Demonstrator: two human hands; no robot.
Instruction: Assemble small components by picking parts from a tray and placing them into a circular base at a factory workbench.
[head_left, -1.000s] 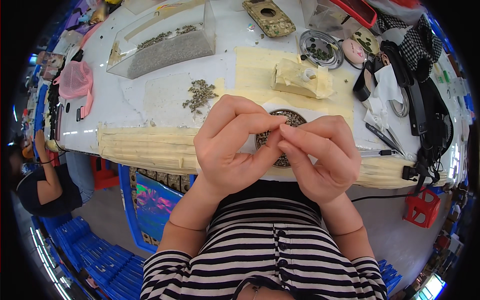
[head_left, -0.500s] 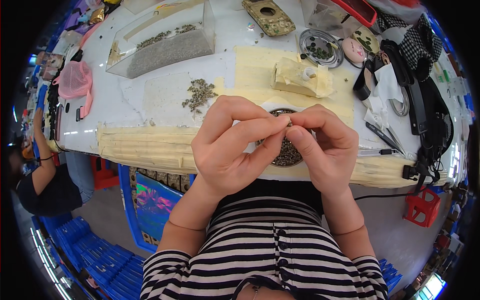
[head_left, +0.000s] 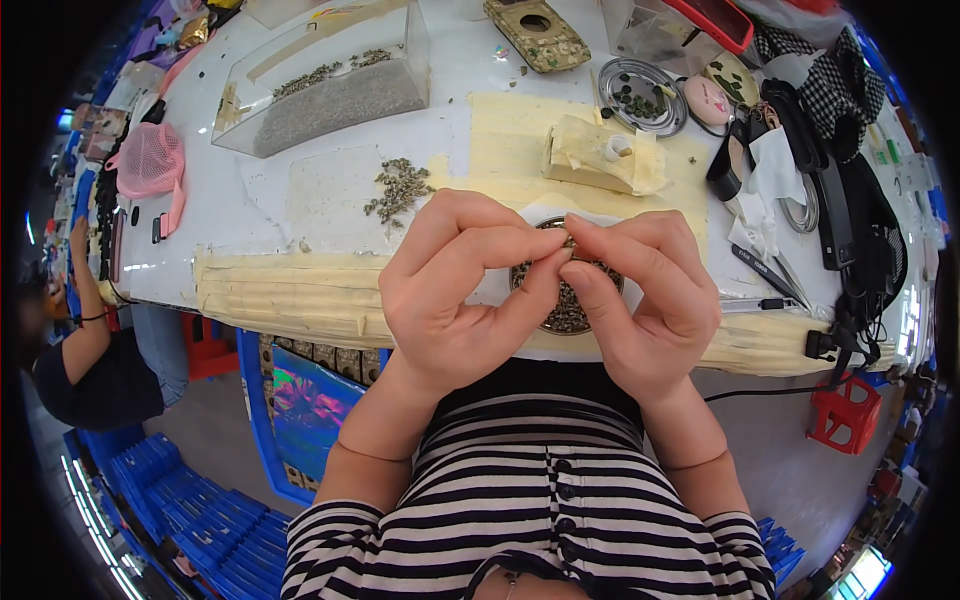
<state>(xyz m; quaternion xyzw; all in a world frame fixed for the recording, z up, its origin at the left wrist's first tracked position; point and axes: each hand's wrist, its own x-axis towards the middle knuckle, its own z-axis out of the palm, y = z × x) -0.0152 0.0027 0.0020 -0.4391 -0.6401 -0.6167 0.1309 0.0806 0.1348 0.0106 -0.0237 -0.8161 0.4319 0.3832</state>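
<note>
My left hand point(head_left: 450, 290) and my right hand point(head_left: 655, 295) meet fingertip to fingertip above a round dish point(head_left: 546, 223) of small dark metallic pieces point(head_left: 568, 314). Thumb and forefinger of each hand are pinched together. Whatever sits between the fingertips is too small and too covered to name. Part of the dish is hidden behind the hands. Beyond my left hand, a loose heap of similar small pieces point(head_left: 398, 188) lies on the white table. A tape-covered block point(head_left: 600, 160) stands past the dish.
A clear box point(head_left: 232, 122) with grey grit stands at the far left. Farther back lies a camouflage shell point(head_left: 560, 52) with a round hole. Metal dish point(head_left: 612, 88), tweezers point(head_left: 790, 275) and black straps point(head_left: 832, 215) are on the right; a pink mesh basket point(head_left: 150, 160) is left.
My fingertips have shifted slightly to the left, and the right forefinger has straightened somewhat. The small piece glimpsed between the fingers earlier is now hidden. Everything on the table stays put.
</note>
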